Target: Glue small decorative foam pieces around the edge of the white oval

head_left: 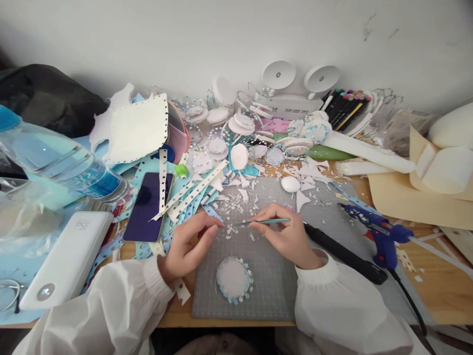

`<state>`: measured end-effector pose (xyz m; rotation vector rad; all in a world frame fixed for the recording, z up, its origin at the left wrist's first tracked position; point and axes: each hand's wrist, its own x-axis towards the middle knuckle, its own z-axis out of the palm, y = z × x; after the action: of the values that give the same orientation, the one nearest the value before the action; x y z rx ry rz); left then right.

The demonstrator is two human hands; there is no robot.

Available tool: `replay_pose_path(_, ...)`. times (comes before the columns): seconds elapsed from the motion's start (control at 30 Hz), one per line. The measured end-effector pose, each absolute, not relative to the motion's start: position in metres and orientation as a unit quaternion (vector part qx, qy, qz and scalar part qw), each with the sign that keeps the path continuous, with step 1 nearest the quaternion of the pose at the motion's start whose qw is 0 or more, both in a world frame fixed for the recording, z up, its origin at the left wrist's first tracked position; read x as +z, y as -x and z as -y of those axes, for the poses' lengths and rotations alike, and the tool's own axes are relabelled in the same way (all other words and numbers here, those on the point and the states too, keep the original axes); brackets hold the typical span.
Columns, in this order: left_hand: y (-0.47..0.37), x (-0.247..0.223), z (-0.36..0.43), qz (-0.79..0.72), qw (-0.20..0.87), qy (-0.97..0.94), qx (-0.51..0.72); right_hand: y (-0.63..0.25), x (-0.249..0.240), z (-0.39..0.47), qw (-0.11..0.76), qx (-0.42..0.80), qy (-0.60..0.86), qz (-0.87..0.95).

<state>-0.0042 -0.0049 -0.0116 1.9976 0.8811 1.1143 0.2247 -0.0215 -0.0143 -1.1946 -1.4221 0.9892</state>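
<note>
Teal tweezers [271, 221] are held in my right hand [286, 234], pinched between thumb and fingers, their tip pointing left over a small heap of white paper bits [231, 229]. My left hand [192, 244] rests left of the heap, fingers curved and thumb apart from the index finger, with nothing visible between them. A round pale disc [234, 279] edged with small blue and white pieces lies flat on the grey cutting mat [269, 296], nearer the front edge than both hands.
Left stand a water bottle [74, 162], a white power bank [68, 259] and a phone [146, 207] under star-punched strips. Decorated discs [242, 123] pile up behind. A blue glue gun [380, 231] and a black rod-shaped tool [343, 251] lie right.
</note>
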Motion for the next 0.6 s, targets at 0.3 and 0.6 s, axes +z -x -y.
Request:
replay_pose_path(0.3,-0.007,-0.02,0.004,-0.4,0.541,-0.629,0.389,-0.214,-0.024,0.022,0.568,0.565,0.446,0.399)
replay_pose_path(0.6,-0.008,-0.02,0.003,-0.4,0.608,-0.571,0.38,-0.204,-0.023,0.027,0.56,0.576,0.45,0.39)
